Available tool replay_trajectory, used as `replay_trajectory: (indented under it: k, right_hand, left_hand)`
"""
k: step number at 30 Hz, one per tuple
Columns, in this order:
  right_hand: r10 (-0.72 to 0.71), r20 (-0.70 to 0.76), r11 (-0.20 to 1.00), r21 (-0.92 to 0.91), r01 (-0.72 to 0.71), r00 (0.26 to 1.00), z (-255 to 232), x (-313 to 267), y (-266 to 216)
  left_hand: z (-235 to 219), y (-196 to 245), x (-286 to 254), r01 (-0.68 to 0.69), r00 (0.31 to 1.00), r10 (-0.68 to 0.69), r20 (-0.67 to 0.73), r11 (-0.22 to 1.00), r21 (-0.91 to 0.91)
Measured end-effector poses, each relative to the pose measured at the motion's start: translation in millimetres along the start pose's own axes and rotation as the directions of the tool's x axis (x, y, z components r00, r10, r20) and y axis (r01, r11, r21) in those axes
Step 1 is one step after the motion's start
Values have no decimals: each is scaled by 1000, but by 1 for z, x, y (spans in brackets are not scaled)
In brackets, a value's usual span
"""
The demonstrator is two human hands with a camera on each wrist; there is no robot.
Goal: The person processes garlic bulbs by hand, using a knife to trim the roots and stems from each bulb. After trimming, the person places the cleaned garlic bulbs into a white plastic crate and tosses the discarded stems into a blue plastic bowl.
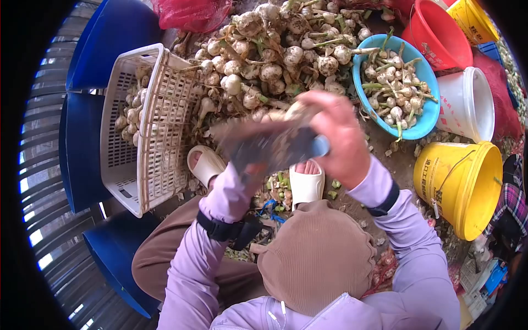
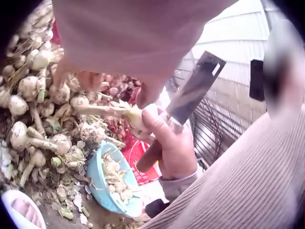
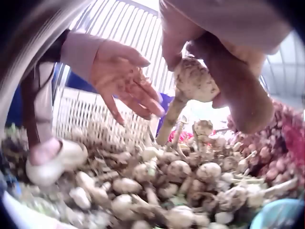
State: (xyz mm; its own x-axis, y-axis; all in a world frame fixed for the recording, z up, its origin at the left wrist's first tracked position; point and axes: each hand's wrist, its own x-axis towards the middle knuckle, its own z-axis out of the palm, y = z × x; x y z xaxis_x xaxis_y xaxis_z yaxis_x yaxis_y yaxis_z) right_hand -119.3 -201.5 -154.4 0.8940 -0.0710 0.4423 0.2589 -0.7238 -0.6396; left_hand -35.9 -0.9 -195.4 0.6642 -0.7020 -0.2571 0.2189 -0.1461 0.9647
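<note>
My right hand (image 1: 344,140) grips the handle of a broad-bladed cleaver (image 2: 196,90), its end showing pale blue in the head view. Along with it, that hand holds a dirt-specked garlic bulb (image 3: 196,81) whose stem points down in the right wrist view; the thumb presses against the bulb in the left wrist view. My left hand (image 3: 126,86) has its fingers spread and holds nothing, close beside the garlic stem. Motion blurs the left hand and the blade in the head view. Beneath both hands lies a big heap of garlic (image 1: 269,60) with stems on.
A white slatted crate (image 1: 148,181) with garlic bulbs stands at left. On the right are a light-blue basin (image 1: 360,82) of stemmed garlic, a red bucket (image 1: 440,38), a white bucket (image 1: 462,104) and a yellow bucket (image 1: 456,187). Cut stem bits (image 1: 278,190) lie between the sandals.
</note>
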Motion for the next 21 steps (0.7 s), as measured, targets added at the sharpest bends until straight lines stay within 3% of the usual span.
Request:
replay_trajectory:
  k: [2, 3, 5, 7, 9, 11, 13, 14, 15, 17, 18, 19, 21]
  right_hand:
    - [-10, 40, 980, 198, 2, 999, 11, -5, -7]
    - [-13, 44, 980, 199, 4, 999, 5, -8, -7]
    - [374, 172, 915, 91, -393, 911, -16, -16, 1]
    - [430, 83, 903, -18, -430, 899, -17, -18, 7]
    - [417, 162, 909, -51, -414, 895, -15, -11, 3]
    - [411, 149, 910, 3, -415, 900, -11, -3, -7]
    - [480, 231, 833, 181, -522, 846, -8, 5, -10]
    - [438, 192, 868, 166, -469, 878, -4, 1, -1]
    - [431, 198, 885, 101, -455, 881, 3, -10, 16]
    - [570, 192, 818, -34, -575, 799, 15, -48, 63]
    - [567, 188, 821, -44, -570, 802, 16, -47, 69]
    - [622, 131, 778, 8, -628, 772, 19, -53, 69]
    - [740, 68, 660, 120, -742, 669, 23, -61, 67]
  left_hand:
    - [17, 35, -11, 66, 994, -73, -85, 994, -86]
    - [15, 32, -5, 65, 993, -73, -88, 994, -89]
    - [8, 18, 15, 118, 958, -224, -178, 877, -466]
    - [1, 9, 15, 158, 959, -237, -153, 901, -404]
    - [5, 10, 12, -16, 986, 12, -167, 1000, -21]
    - [6, 17, 9, -11, 991, 6, -133, 999, -34]
    - [8, 34, 6, 110, 993, -109, -54, 994, -1]
    - [9, 24, 6, -38, 996, 41, -76, 999, 36]
    - [5, 28, 0, -39, 996, 42, -83, 998, 38]
    - [-8, 45, -7, -237, 967, 244, -76, 967, 95]
    - [-17, 57, -9, -294, 947, 306, -93, 947, 126]
    - [-29, 69, -14, -246, 941, 264, -211, 963, 110]
    - [-81, 60, -17, -303, 831, 315, -458, 947, 101]
